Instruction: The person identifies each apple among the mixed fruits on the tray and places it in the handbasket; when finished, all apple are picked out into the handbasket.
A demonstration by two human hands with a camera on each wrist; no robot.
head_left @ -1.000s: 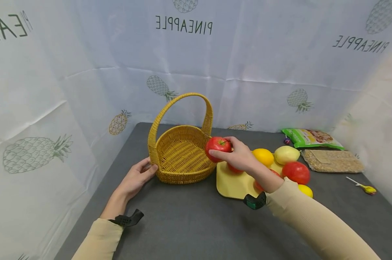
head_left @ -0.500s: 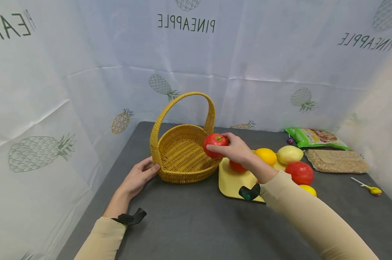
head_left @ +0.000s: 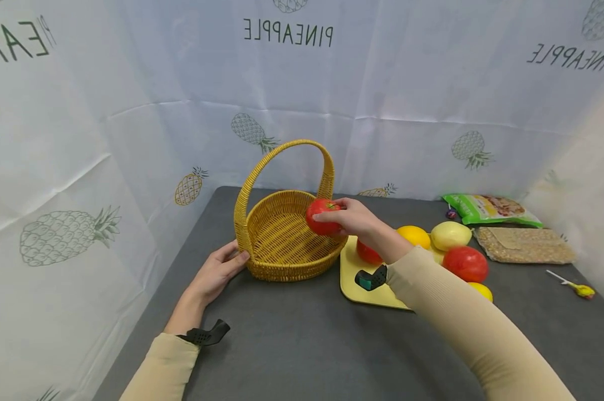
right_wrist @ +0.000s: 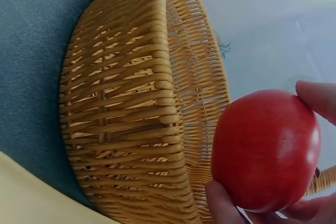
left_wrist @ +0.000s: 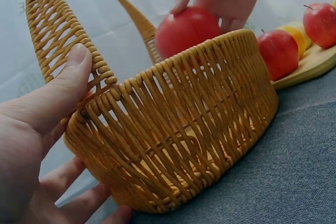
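One glossy, rounded red apple (right_wrist: pixel 265 150) sits gripped in the fingers of your right hand (head_left: pixel 354 217), over the right side of the oval woven basket (head_left: pixel 291 273). Your left hand (head_left: pixel 215 277) holds that ridged weave between thumb and fingers, at the foot of the arched handle (head_left: pixel 240 217), above the matte grey counter (head_left: pixel 281 345).

mirror-reversed "PINEAPPLE" in dark capitals on the white cloth (head_left: pixel 302 78), top centre in the head view, the same reversed word at upper right, a cut-off reversed "EA" at upper left, print on the green packet (head_left: pixel 489 210) too small to read
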